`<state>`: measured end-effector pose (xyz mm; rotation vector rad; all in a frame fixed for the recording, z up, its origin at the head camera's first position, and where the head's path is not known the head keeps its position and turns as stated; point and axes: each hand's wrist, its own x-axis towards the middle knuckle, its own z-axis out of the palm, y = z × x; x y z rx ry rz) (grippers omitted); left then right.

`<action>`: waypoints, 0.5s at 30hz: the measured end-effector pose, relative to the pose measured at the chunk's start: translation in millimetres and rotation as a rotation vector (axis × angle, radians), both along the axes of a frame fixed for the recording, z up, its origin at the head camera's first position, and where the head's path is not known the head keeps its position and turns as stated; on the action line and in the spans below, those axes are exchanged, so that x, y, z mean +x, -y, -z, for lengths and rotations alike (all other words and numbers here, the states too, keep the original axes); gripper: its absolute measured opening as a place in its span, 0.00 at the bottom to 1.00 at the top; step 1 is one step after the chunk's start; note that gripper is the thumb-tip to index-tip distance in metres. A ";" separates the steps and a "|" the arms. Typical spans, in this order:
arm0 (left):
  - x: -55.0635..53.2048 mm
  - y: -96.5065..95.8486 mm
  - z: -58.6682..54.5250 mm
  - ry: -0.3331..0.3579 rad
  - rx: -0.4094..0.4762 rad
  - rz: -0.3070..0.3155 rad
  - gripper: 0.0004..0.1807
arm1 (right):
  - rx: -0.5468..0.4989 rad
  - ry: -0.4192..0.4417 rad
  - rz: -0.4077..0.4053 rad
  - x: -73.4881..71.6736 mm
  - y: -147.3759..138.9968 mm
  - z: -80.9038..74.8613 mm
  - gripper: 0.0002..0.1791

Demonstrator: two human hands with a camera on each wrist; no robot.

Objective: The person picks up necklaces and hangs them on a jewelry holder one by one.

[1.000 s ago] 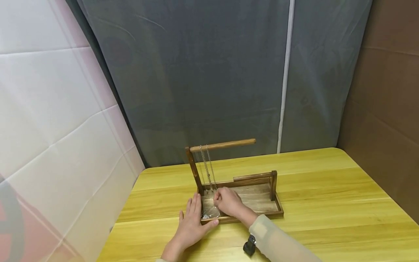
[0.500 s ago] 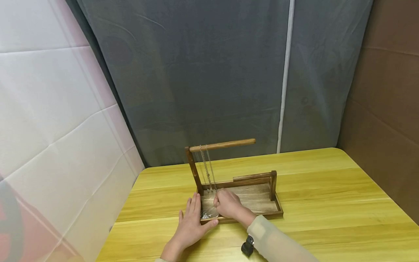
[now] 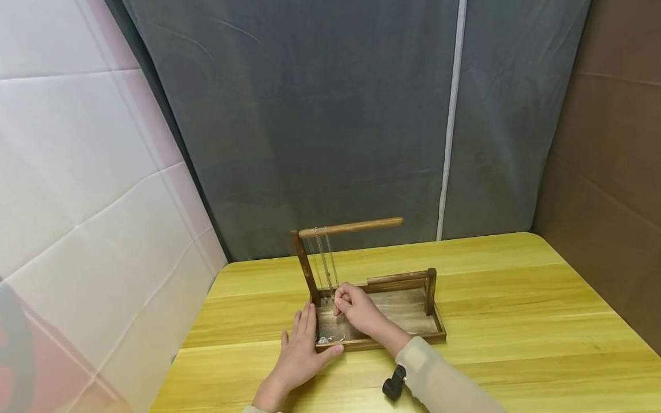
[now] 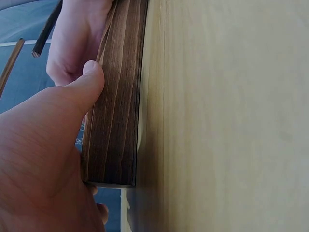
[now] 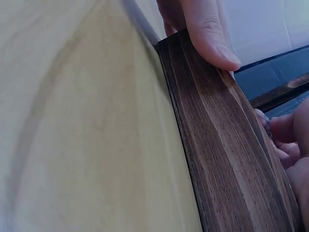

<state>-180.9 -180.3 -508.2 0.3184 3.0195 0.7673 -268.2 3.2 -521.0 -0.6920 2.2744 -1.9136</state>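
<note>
A dark wooden jewellery stand [image 3: 415, 298] with a low-walled tray base stands on the table. Several silver necklaces [image 3: 324, 258] hang from its tall left bar [image 3: 361, 227]. My left hand [image 3: 302, 353] presses against the tray's left end with straight fingers, its thumb [image 4: 89, 82] over the front wall. Over the left half of the tray, my right hand [image 3: 356, 312] pinches a small silvery piece of jewellery [image 5: 261, 117], mostly hidden by the fingers. The lower end of the nearest hanging necklace passes behind this hand. Loose silver jewellery [image 3: 325, 339] lies in the tray's front left corner.
At the right, a short post carries a lower bar [image 3: 397, 279] along the tray's back. Yellow wood-grain table [image 3: 516, 321] surrounds the stand. Behind it hangs a grey curtain [image 3: 320, 115]; a black wrist camera [image 3: 394, 383] sits at my right sleeve.
My right hand has risen slightly and tilted, its thumb and finger showing more clearly. More of the loose jewellery in the tray is visible below it. The left hand stays put.
</note>
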 end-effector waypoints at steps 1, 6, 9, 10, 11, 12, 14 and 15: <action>-0.1 0.0 -0.2 -0.002 0.001 0.001 0.67 | -0.015 0.005 0.019 -0.6 0.0 -0.2 0.03; -1.2 0.2 -0.3 -0.011 -0.001 0.003 0.67 | -0.014 0.015 0.105 -0.6 -1.0 -2.7 0.06; -0.9 0.0 -0.5 -0.012 -0.004 0.003 0.67 | 0.100 -0.048 0.165 3.0 -1.6 -6.4 0.10; -0.6 0.0 -0.5 -0.011 -0.004 0.003 0.67 | 0.152 -0.083 0.182 4.5 -1.5 -8.0 0.11; -0.2 -0.1 -0.5 -0.010 -0.003 0.003 0.67 | 0.200 -0.116 0.195 5.8 -1.3 -9.5 0.11; 0.1 -0.1 -0.5 -0.009 -0.003 0.003 0.67 | 0.247 -0.149 0.205 7.0 -1.0 -10.9 0.11; 0.5 -0.1 -0.4 -0.004 0.002 0.003 0.67 | 0.310 -0.193 0.219 8.7 0.0 -14.7 0.12; 0.4 -0.3 -0.6 -0.002 0.004 0.004 0.67 | 0.300 -0.188 0.216 9.3 0.3 -17.3 0.12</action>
